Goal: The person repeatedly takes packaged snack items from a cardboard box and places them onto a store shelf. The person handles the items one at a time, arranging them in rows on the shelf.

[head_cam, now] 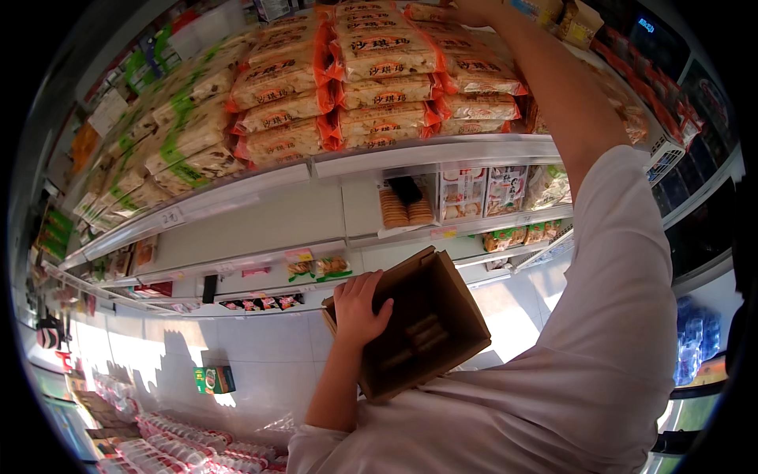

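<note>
My left hand (358, 305) grips the rim of an open cardboard box (465, 302), which is tilted against my body. A few packets (427, 335) lie in its dark bottom. My right arm stretches up to the top shelf, where my right hand (477, 13) is partly cut off by the picture's edge. It is at the end of a wrapped pastry packet (429, 12) on top of a stack; whether the fingers hold it is hidden. Stacks of pastry packets in clear and orange wrap (385, 50) fill this shelf, beside green-banded packets (183, 139) on the left.
Lower shelves (266, 213) carry a biscuit pack (405, 204), boxed snacks (462, 189) and small bags. A green carton (213, 380) sits on the tiled floor (266, 343). Shrink-wrapped bottles (189, 441) stand at lower left, and blue-tinted bottles (696, 340) at right.
</note>
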Tool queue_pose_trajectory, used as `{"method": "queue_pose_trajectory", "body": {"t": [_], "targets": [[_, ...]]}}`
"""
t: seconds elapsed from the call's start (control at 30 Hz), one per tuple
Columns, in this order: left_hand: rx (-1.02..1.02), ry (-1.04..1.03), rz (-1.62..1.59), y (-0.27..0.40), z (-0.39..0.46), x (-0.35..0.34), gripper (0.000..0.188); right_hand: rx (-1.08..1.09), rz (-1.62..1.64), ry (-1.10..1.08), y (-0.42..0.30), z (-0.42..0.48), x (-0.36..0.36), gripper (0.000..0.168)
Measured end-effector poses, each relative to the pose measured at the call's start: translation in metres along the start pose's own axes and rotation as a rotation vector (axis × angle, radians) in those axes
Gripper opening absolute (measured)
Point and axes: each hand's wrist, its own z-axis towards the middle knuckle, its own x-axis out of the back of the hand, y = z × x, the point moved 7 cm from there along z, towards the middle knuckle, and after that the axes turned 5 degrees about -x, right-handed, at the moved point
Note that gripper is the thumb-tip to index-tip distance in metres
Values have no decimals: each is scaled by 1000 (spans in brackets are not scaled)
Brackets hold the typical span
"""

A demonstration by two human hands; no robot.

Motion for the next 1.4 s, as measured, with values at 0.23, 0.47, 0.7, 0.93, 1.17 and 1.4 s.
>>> {"method": "queue_pose_trajectory", "body": {"t": [0.23, 0.47, 0.7, 0.93, 1.17, 1.4], "targets": [[-20, 23, 11, 1, 1, 1, 62, -61, 105, -182, 2, -5, -10, 56], [-16, 32, 31, -2, -1, 2, 63, 68, 146, 345, 1, -33, 20, 48], [-3, 17, 55, 0, 0, 0, 58, 206, 591, 410, -106, -168, 111, 30], [-10, 55, 40, -4, -4, -8, 50, 861, 879, -808, -304, -380, 10, 20], [-3, 98, 65, -8, -13, -6, 43, 690, 187, -1344, -414, -507, -265, 36], [-4, 125, 121, 3, -20, 0, 39, 494, 223, -1162, -402, -587, -402, 38]]}}
